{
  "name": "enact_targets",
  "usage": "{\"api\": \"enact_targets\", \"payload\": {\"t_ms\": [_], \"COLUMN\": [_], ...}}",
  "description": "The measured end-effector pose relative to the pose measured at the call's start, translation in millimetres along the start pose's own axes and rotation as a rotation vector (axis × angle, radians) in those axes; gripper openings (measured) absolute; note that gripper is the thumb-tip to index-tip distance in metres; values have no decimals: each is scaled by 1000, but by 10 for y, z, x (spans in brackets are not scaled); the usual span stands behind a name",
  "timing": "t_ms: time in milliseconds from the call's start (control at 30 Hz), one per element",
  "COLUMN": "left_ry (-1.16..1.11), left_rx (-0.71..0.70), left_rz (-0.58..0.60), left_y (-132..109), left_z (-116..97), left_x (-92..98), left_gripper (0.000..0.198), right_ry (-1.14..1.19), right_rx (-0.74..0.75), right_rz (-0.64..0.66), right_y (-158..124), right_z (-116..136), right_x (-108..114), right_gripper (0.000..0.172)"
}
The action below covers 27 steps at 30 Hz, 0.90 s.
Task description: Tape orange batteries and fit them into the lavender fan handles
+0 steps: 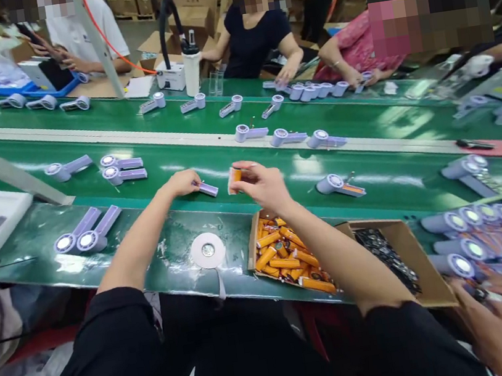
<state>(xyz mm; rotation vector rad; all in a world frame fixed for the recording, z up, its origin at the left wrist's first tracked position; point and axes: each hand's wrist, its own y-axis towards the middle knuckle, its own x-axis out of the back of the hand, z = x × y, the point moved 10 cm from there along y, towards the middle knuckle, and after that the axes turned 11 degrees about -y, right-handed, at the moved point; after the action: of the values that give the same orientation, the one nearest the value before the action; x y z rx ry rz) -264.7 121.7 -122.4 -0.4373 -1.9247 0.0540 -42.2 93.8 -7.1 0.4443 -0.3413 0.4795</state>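
My left hand [182, 183] is closed on a small lavender handheld fan [207, 188]; its handle points right and my fingers cover the head. Raised just to the right, my right hand [263, 183] pinches an orange cylindrical battery [234, 179] with a whitish strip on its near side. Below my right forearm sits a cardboard box of orange batteries [283, 252]. A roll of white tape [208, 250] lies flat on the bench between my arms, its loose end hanging over the front edge.
Lavender fans [91, 229] lie on the bench at left, others along the green conveyor [172, 155]. A box of small dark parts [384, 256] stands at right. Beside it, a co-worker's hands [497, 315] work near rows of fans. Several people sit across the line.
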Motion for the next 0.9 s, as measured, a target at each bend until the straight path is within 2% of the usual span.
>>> {"api": "enact_targets", "payload": {"t_ms": [167,300,400,567,800,900], "left_ry": [-145,-217,-259,-374,-706,-756], "left_rx": [76,137,164,216,260,292], "left_rz": [-149,-233,-301,-418,-464,-513], "left_y": [71,63,59,83,306,307], "left_z": [189,176,94,40,210,208], "left_x": [31,-28,-65,-104,-132,-67], "left_gripper": [28,23,18,10,27,38], "right_ry": [-363,-719,-917,-1038,-1141,-1114], "right_rx": [-39,-20,-4,-36,11,21], "right_rz": [261,433,555,644,758,841], "right_y": [490,564,504,443,474,517], "right_z": [-718,-890,-908,-913,-912,-867], "right_x": [-684,-1024,-1133,-1180,-1391,-1364], "right_gripper": [40,42,45,50,53,47]}}
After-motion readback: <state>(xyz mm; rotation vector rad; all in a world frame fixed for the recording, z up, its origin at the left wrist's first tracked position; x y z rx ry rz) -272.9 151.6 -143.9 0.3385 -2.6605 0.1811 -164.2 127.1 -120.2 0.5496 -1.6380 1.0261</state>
